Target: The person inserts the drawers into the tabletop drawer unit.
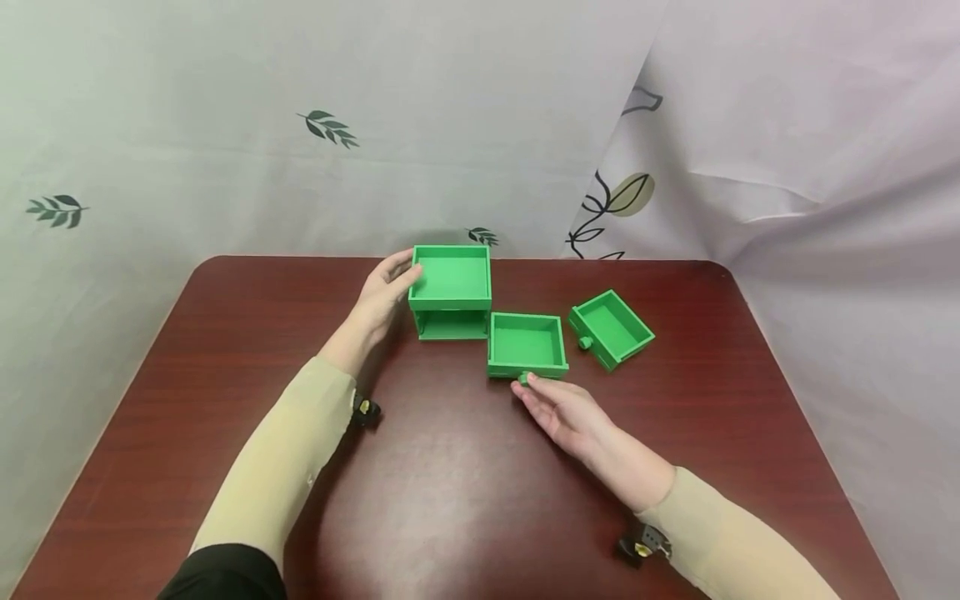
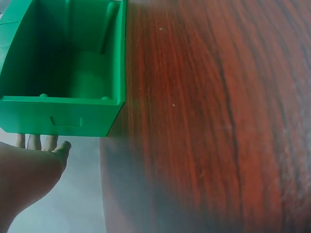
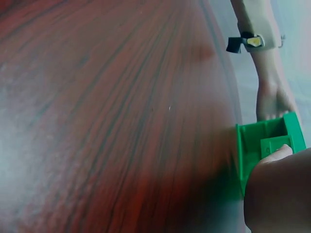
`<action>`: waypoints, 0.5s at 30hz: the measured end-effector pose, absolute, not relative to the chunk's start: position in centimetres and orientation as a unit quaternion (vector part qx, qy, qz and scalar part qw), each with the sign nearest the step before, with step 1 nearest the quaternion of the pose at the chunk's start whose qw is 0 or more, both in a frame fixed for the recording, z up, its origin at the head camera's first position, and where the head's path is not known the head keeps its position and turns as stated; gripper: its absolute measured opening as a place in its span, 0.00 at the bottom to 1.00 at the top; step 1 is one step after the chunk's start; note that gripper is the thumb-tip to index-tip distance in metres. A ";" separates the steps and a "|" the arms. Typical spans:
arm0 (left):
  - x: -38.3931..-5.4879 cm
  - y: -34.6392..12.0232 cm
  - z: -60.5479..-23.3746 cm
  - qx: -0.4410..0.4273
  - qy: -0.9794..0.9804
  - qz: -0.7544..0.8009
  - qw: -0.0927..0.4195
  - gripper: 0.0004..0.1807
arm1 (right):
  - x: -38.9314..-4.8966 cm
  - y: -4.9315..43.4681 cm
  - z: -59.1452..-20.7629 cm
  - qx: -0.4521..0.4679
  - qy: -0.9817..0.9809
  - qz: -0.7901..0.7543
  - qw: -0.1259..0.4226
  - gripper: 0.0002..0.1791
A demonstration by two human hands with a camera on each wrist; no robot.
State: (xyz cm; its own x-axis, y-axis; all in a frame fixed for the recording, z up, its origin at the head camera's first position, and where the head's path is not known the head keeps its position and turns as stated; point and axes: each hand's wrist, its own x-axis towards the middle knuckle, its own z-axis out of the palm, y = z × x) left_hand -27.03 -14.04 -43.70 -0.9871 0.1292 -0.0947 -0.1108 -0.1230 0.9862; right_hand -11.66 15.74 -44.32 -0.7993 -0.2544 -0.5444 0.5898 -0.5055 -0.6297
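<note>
Left of the cabinet (image 1: 450,305), the left hand (image 1: 378,296) rests against its side, fingers extended. Right of the cabinet, the right hand (image 1: 566,417) pinches the knob (image 1: 523,379) of one drawer (image 1: 525,340); a second drawer (image 1: 611,327) lies farther right.

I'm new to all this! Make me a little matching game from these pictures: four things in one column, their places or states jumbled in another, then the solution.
Things
1. Left hand
2. Right hand
3. Green case
4. Far-right drawer

Places and states
A. Pinching the knob of the other drawer
B. Turned at an angle on the table, with no hand on it
C. Against the case's left side
D. Open at the front, beneath a shallow, tray-like top

Right pairs
1-C, 2-A, 3-D, 4-B
</note>
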 end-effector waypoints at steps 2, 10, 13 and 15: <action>-27.0 -14.1 -43.7 0.008 0.657 0.750 0.080 0.33 | -11.6 15.3 -44.2 0.189 0.431 -0.845 0.254 0.19; -27.1 -14.2 -43.8 0.015 0.649 0.758 0.073 0.31 | -11.6 13.6 -44.1 0.168 0.443 -0.841 0.263 0.19; -27.3 -14.2 -43.9 0.011 0.650 0.756 0.077 0.31 | -11.6 12.8 -44.2 0.168 0.447 -0.837 0.266 0.18; -27.3 -14.1 -44.0 0.009 0.651 0.755 0.081 0.31 | -11.5 12.4 -44.3 0.171 0.450 -0.835 0.267 0.17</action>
